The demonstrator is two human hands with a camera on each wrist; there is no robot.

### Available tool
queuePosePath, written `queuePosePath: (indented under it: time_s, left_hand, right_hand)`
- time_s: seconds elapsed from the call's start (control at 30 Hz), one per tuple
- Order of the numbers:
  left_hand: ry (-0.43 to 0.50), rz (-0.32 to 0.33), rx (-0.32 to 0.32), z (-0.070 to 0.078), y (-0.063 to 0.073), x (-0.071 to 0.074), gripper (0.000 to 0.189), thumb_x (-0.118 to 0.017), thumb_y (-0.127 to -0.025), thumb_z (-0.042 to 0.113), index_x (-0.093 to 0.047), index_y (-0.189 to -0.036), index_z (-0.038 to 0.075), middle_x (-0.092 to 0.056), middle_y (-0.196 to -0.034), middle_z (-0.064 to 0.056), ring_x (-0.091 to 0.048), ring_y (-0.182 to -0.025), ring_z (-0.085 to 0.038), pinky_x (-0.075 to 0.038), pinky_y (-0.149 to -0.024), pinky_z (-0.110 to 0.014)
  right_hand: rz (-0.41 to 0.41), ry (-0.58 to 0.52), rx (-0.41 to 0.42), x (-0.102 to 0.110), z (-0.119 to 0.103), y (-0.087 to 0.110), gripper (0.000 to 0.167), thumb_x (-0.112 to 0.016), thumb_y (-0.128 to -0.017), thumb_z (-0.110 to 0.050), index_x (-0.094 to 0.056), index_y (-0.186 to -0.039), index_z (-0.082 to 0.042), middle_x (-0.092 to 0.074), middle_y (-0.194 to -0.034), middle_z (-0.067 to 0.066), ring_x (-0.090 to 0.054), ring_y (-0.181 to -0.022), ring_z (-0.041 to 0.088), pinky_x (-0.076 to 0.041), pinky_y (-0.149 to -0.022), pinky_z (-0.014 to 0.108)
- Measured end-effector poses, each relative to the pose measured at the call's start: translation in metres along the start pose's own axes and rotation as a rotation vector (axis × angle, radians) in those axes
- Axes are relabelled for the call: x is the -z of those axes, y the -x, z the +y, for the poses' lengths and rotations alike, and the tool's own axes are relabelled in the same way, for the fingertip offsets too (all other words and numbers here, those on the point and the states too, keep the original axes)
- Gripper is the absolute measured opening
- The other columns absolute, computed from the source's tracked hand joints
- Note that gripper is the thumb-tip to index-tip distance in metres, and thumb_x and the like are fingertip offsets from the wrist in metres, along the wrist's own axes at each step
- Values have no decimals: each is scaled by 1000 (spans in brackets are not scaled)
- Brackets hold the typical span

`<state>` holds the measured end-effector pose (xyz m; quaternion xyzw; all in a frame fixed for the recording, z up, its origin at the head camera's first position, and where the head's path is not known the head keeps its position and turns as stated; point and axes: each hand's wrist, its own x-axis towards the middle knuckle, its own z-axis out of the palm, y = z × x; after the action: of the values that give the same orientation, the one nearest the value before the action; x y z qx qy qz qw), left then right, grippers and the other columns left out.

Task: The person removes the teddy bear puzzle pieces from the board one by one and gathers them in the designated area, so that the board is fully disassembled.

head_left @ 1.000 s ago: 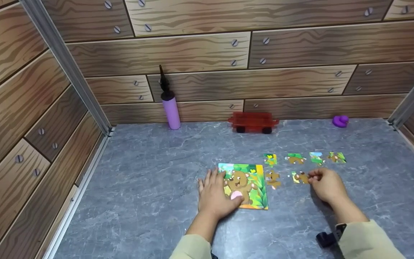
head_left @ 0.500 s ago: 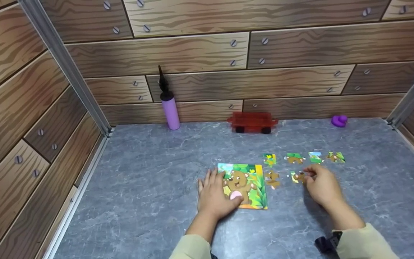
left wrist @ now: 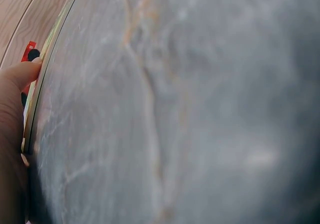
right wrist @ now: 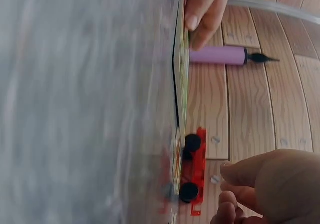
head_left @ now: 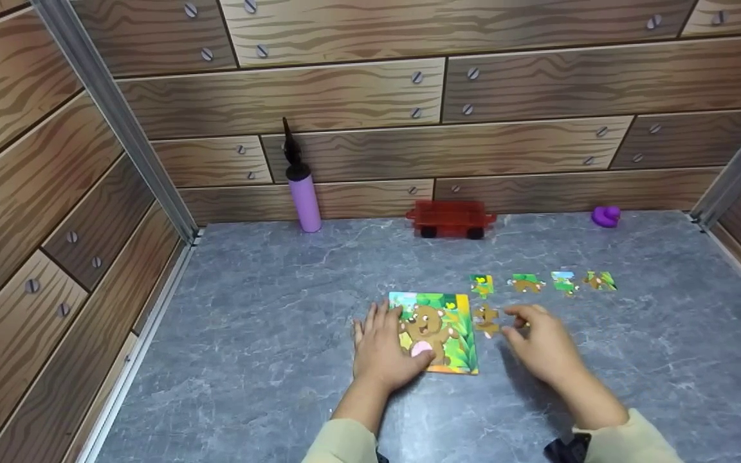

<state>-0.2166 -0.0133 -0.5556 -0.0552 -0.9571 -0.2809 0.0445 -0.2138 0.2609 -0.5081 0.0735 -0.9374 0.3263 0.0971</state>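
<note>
The right hand [head_left: 545,344], apparently empty, has shifted left within easy reach of a bear puzzle piece [head_left: 486,315]; the left hand [head_left: 383,350] rests outstretched on the bear puzzle board [head_left: 444,331].

The left hand [head_left: 380,354] is laid palm down, its fingers [head_left: 377,318] stretched forward and slightly parted, its thumb [head_left: 419,363] extended out to the right. The right hand [head_left: 541,341] is held with index finger [head_left: 521,311] and thumb [head_left: 513,339] bent toward each other, a gap being left between their tips; in the right wrist view the other fingers [right wrist: 228,209] are seen loosely curled. Both forearms [head_left: 363,405] are angled inward from the lower edge, covered by pale sleeves [head_left: 343,444] that are ended short of the wrists.
</note>
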Motion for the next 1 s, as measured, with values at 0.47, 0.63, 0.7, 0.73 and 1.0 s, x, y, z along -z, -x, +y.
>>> queuePosePath:
  time_s: [0.47, 0.63, 0.7, 0.73, 1.0]
  left_hand:
    - [0, -3, 2, -1, 0, 0, 99, -78, -78, 65, -49, -156, 12, -35, -170, -13, -24, -159, -36, -8, -127, -66]
    - [10, 2, -6, 1, 1, 0, 98, -78, -78, 63, -50, -156, 11, -35, -170, -15, -25, -159, -37, -9, -126, -67]
    - [9, 0, -5, 1, 1, 0, 98, -78, -79, 63, -50, -156, 11, -35, -170, -15, -24, -159, -37, -9, -126, -67]
    - [7, -2, -3, 1, 0, 1, 98, -78, -79, 63, -50, -156, 11, -35, -170, -15, -24, -159, -37, -9, -127, -66]
    - [4, 6, -11, -1, 0, 0, 99, -78, -78, 65, -50, -156, 11, -35, -170, -14, -25, -159, -37, -9, -126, -67]
  right_hand:
    - [-126, -38, 2, -24, -28, 7, 42, -83, -89, -8, -72, -127, 4, -64, -94, 5, -58, -84, 18, -54, -77, 42]
    - [-230, -51, -12, -30, -34, 11, 48, -87, -86, -15, -71, -127, 5, -65, -99, 4, -61, -90, 19, -57, -86, 48]
    - [-261, -54, -19, -32, -35, 11, 49, -88, -85, -16, -71, -127, 4, -66, -102, 4, -63, -93, 20, -57, -89, 50]
    - [-275, -57, -22, -33, -36, 11, 49, -89, -85, -16, -72, -126, 3, -66, -103, 4, -63, -94, 20, -57, -90, 50]
    - [-335, -50, -43, -37, -38, 10, 44, -89, -83, -11, -74, -123, 1, -67, -104, 4, -66, -98, 22, -57, -92, 52]
